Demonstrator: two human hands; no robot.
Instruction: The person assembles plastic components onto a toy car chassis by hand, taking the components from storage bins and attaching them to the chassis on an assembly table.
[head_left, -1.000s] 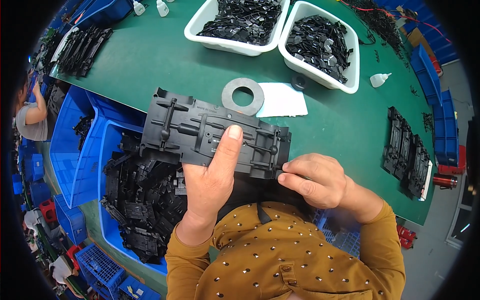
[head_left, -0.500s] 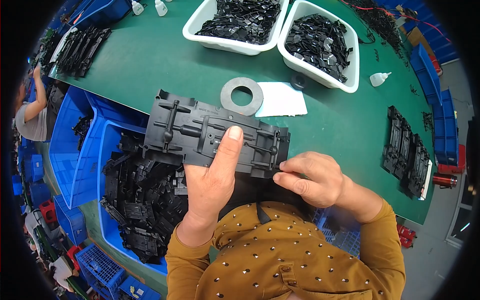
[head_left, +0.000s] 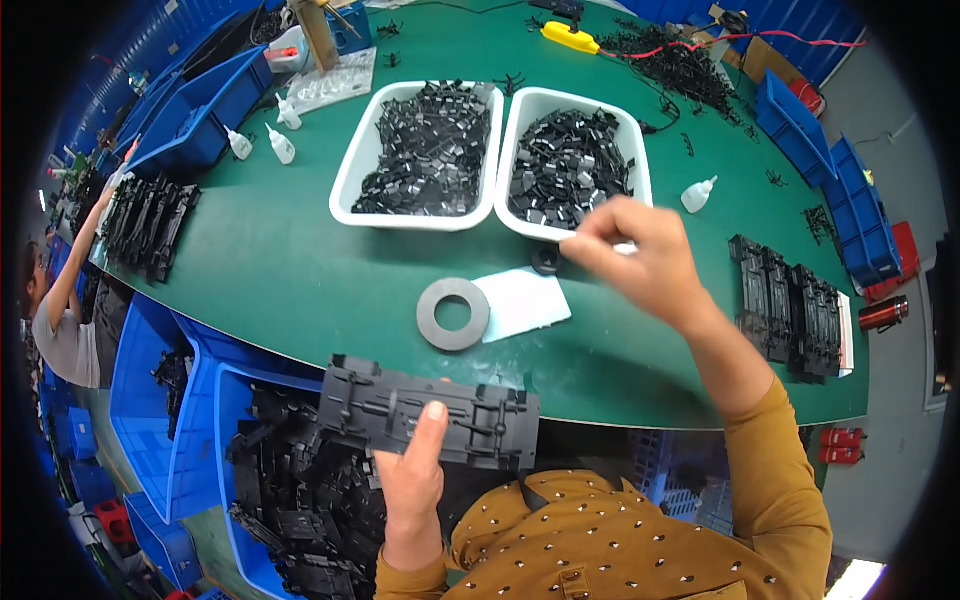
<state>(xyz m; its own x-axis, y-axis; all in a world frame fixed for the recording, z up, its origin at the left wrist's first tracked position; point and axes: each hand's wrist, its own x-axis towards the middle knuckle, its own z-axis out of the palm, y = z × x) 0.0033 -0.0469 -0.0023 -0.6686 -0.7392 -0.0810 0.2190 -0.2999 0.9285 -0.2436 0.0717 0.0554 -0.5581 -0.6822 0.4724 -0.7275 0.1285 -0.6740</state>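
Note:
My left hand (head_left: pixel 415 490) grips a black moulded plastic chassis plate (head_left: pixel 360 410), its thumb pressed on the upper face. The plate is held level in front of my body, near the table's front edge. My right hand (head_left: pixel 645 255) hovers by the front rim of the right white tub (head_left: pixel 643 190), blurred, with thumb and fingers curled together. Anything between those fingertips is hidden. Small black plastic parts (head_left: pixel 565 170) fill that tub. Just below the hand sits a small round black piece (head_left: pixel 546 261) by a white sheet (head_left: pixel 525 305) and a grey ring (head_left: pixel 428 315).
A second white tub (head_left: pixel 345 200) of black parts stands to the left. Blue bins (head_left: pixel 225 400) with black mouldings sit below the table's left edge. Chassis plates are stacked at the right (head_left: pixel 790 310) and far left (head_left: pixel 150 225). Small white bottles (head_left: pixel 698 194) stand about. Another person (head_left: pixel 70 330) works at left.
My right hand has left the plate's right end and moved forward to the right tub. My left hand still holds the plate. The view has tilted, showing more of the table's far side.

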